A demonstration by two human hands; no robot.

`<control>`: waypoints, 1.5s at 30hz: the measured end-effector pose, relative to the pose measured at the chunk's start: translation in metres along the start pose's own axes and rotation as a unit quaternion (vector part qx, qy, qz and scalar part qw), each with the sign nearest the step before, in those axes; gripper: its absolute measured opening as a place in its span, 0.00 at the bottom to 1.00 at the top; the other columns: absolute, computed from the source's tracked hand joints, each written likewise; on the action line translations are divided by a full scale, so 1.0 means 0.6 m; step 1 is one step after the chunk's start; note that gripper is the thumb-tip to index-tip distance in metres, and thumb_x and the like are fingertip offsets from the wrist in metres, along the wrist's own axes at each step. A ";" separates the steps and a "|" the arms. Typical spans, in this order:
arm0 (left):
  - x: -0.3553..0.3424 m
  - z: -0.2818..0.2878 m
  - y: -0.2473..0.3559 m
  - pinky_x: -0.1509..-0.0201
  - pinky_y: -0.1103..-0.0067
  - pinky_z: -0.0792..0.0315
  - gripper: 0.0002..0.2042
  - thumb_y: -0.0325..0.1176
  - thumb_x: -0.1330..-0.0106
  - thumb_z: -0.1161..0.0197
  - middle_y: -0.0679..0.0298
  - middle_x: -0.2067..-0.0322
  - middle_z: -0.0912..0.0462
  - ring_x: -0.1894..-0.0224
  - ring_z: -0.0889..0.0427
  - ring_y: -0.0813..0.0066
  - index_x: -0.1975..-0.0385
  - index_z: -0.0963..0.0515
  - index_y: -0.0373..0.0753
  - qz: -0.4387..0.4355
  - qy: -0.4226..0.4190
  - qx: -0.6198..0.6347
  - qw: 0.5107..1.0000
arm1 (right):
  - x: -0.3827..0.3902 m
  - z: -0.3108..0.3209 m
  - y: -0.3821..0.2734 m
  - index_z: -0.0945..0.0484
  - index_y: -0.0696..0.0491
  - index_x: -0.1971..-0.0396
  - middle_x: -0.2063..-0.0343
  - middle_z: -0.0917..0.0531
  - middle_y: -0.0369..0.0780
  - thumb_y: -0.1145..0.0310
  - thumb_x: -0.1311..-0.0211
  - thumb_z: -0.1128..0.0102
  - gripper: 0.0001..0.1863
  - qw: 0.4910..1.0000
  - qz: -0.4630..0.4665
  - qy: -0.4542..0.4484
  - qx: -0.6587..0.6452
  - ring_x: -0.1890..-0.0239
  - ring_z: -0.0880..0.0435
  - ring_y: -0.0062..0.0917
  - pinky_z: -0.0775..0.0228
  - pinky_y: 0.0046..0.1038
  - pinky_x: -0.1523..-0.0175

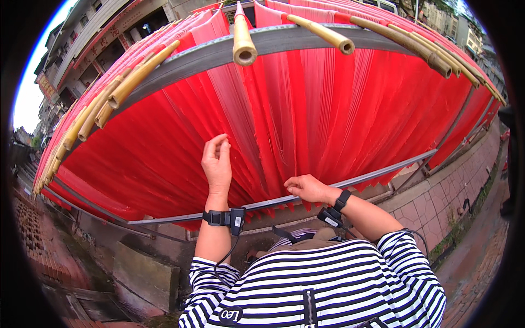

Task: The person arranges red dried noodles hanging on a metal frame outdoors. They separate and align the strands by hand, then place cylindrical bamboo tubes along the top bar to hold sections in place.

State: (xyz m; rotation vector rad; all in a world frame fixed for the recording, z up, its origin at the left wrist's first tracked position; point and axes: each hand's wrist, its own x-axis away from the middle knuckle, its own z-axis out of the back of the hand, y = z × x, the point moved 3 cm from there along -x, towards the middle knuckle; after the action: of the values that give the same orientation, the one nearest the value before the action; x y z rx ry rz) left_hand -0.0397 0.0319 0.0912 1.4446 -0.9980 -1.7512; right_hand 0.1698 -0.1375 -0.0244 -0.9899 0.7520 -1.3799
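Note:
Long red sheets (328,109) of what looks like cloth hang in dense folds in front of me, some with pale fine stripes. My left hand (217,164) is raised before them, its fingers bent and the tips close to the thumb. Lower and to the right, my right hand (310,188) points leftward, with its fingers curled together near the lower ends of the sheets. Whether either hand pinches an edge or a thread cannot be made out. Bamboo poles (244,53) lie across the grey metal rail (284,44) above the sheets.
A lower metal bar (377,173) runs between me and the sheets. More bamboo poles (131,82) jut toward me at the left. A stone block (145,276) stands low at the left, paving (432,205) lies at the right. Buildings (109,41) rise behind.

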 end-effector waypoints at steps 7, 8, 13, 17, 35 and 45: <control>-0.043 0.038 0.005 0.58 0.78 0.20 0.16 0.27 0.33 0.35 0.57 0.52 0.19 0.60 0.16 0.71 0.46 0.23 0.34 -0.013 0.105 -0.151 0.983 | 0.002 -0.001 -0.050 0.21 0.61 0.49 0.61 0.13 0.48 0.68 0.30 0.43 0.16 0.998 0.055 -0.002 0.018 0.58 0.12 0.33 0.22 0.31 0.51; -0.051 0.042 -0.001 0.58 0.77 0.20 0.17 0.27 0.33 0.35 0.56 0.52 0.18 0.60 0.16 0.70 0.45 0.23 0.34 -0.017 0.115 -0.161 0.980 | 0.003 -0.001 -0.052 0.21 0.61 0.49 0.61 0.13 0.48 0.68 0.30 0.43 0.16 0.999 0.053 -0.005 0.012 0.58 0.12 0.34 0.22 0.31 0.51; -0.075 0.031 -0.041 0.59 0.75 0.22 0.12 0.29 0.33 0.35 0.54 0.63 0.13 0.64 0.15 0.69 0.53 0.20 0.31 -0.006 0.074 -0.182 0.980 | 0.013 -0.004 -0.045 0.20 0.59 0.49 0.61 0.12 0.47 0.69 0.30 0.43 0.15 1.000 -0.004 -0.006 0.009 0.57 0.12 0.34 0.22 0.31 0.51; -0.073 0.026 -0.056 0.61 0.74 0.23 0.09 0.31 0.31 0.37 0.54 0.71 0.13 0.68 0.15 0.69 0.60 0.18 0.30 -0.049 0.072 -0.178 0.980 | 0.008 -0.003 -0.054 0.20 0.59 0.50 0.61 0.13 0.49 0.68 0.30 0.43 0.14 0.999 0.039 0.022 0.005 0.56 0.12 0.36 0.22 0.32 0.50; -0.074 0.051 -0.130 0.62 0.66 0.24 0.13 0.38 0.36 0.33 0.46 0.72 0.15 0.68 0.15 0.53 0.64 0.17 0.32 0.050 -0.155 -0.294 0.942 | -0.224 -0.077 -0.169 0.31 0.60 0.41 0.47 0.22 0.55 0.59 0.38 0.36 0.30 0.949 0.080 0.258 0.164 0.46 0.21 0.49 0.27 0.44 0.43; -0.068 0.068 -0.155 0.63 0.69 0.23 0.11 0.36 0.35 0.33 0.50 0.72 0.14 0.69 0.14 0.61 0.63 0.16 0.33 0.048 -0.178 -0.256 0.949 | -0.289 -0.056 -0.114 0.14 0.52 0.62 0.64 0.14 0.51 0.58 0.37 0.40 0.14 0.949 -0.041 0.245 0.195 0.56 0.15 0.47 0.22 0.46 0.52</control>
State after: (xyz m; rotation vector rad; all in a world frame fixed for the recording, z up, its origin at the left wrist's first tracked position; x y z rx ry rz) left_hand -0.0735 0.1190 0.0348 0.7599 -0.6901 -2.0457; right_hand 0.0958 0.0348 0.0020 -0.3679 0.7605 -1.7939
